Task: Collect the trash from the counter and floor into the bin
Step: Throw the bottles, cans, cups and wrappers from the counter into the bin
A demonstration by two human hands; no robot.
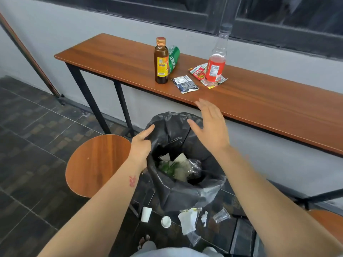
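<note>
A bin lined with a black bag (pixel 185 191) stands on the floor below the wooden counter (pixel 259 104), with papers and plastic inside. My left hand (pixel 142 143) grips the bag's left rim. Above the bin, my right hand (pixel 209 125) hovers with straight fingers and holds nothing. On the counter stand a brown bottle (pixel 161 61), a green can (pixel 173 57) lying behind it, a dark wrapper (pixel 185 84), a red wrapper (pixel 198 71) and a clear bottle with red drink (pixel 217 60). On the floor lie a white cup (pixel 146 214), a white lid (pixel 166 221), crumpled paper (pixel 187 220) and a clear cup (pixel 221 216).
A round wooden stool (pixel 96 164) stands just left of the bin. The counter's black legs (pixel 89 97) are behind it. Another stool's edge (pixel 326 225) and a black rail show at the lower right. The floor is dark tile.
</note>
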